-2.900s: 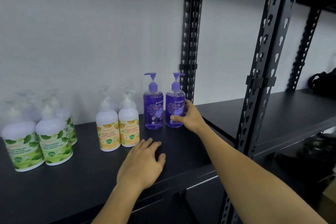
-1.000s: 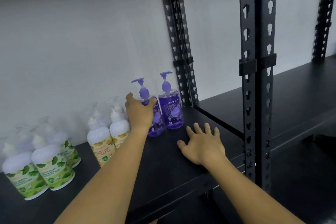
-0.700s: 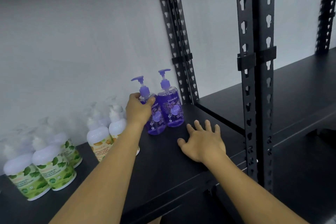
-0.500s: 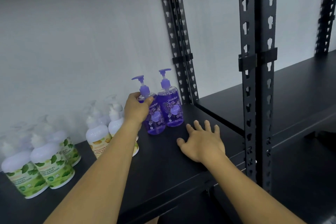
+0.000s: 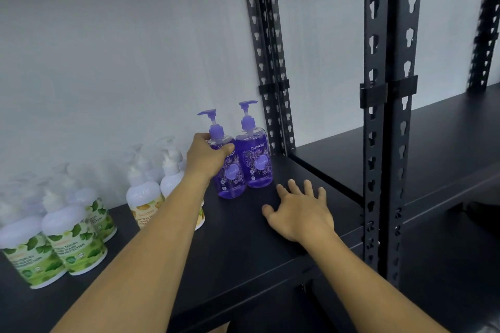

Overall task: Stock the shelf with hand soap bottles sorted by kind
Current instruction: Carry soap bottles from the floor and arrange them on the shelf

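Note:
Two purple pump bottles stand side by side at the back of the black shelf (image 5: 243, 246). My left hand (image 5: 207, 157) grips the shoulder of the left purple bottle (image 5: 230, 173). The right purple bottle (image 5: 255, 163) stands touching it, free of any hand. My right hand (image 5: 299, 209) rests flat on the shelf in front of them, fingers spread. White bottles with orange labels (image 5: 144, 200) stand left of my forearm. White bottles with green leaf labels (image 5: 73, 238) stand at the far left.
Black perforated uprights rise behind the purple bottles (image 5: 270, 62) and at the front right (image 5: 389, 116). A second black shelf bay (image 5: 433, 138) extends to the right. A pale wall backs the shelf.
My left hand has kept its hold on the left purple bottle and my right hand stays flat on the shelf. Only the camera view has shifted slightly.

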`<move>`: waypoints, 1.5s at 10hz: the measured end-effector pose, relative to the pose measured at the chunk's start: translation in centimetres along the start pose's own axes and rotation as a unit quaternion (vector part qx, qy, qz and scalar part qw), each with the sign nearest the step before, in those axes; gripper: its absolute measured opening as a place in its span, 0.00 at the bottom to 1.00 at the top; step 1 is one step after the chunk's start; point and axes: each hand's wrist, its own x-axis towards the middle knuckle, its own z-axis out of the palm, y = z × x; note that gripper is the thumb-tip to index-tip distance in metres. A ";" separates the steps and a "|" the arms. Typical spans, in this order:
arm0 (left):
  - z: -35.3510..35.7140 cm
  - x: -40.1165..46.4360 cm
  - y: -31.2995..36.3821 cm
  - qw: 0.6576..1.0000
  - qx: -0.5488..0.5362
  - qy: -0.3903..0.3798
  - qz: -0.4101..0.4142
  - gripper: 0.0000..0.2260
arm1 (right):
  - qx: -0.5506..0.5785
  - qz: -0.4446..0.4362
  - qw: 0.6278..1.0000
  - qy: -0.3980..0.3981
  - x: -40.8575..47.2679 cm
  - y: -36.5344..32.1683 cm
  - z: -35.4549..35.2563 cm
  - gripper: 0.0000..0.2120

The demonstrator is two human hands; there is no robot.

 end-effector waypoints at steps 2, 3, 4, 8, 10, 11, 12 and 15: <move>-0.1 -0.3 0.4 0.999 0.034 -0.009 0.007 0.23 | 0.002 0.000 1.000 0.003 0.0 0.0 0.1 0.35; -0.1 -0.2 0.3 1.000 0.026 -0.013 0.005 0.23 | 0.003 0.000 1.000 0.003 0.0 0.0 0.1 0.35; -0.1 -0.3 0.5 1.000 0.025 -0.016 0.003 0.23 | 0.002 0.000 1.000 0.005 0.0 0.0 0.1 0.35; 0.1 -0.4 -0.2 1.000 0.018 -0.025 0.003 0.25 | 0.011 0.002 1.000 0.005 0.0 -0.1 0.0 0.35; -1.0 -4.1 0.4 0.998 0.044 -0.026 0.021 0.34 | 0.033 0.001 0.999 0.016 -0.3 -0.2 -0.1 0.34; -2.1 -7.5 -0.2 0.995 0.042 -0.050 0.071 0.23 | 0.042 -0.005 0.999 0.016 -0.9 -0.3 -0.7 0.32; -3.4 -11.5 -1.1 0.987 0.091 -0.096 0.087 0.18 | 0.049 -0.017 0.999 0.015 -2.0 -0.4 -1.5 0.28; -9.1 -17.8 -4.3 0.934 0.314 -0.140 0.101 0.24 | 0.030 -0.076 0.996 0.016 -8.7 -3.7 -1.1 0.24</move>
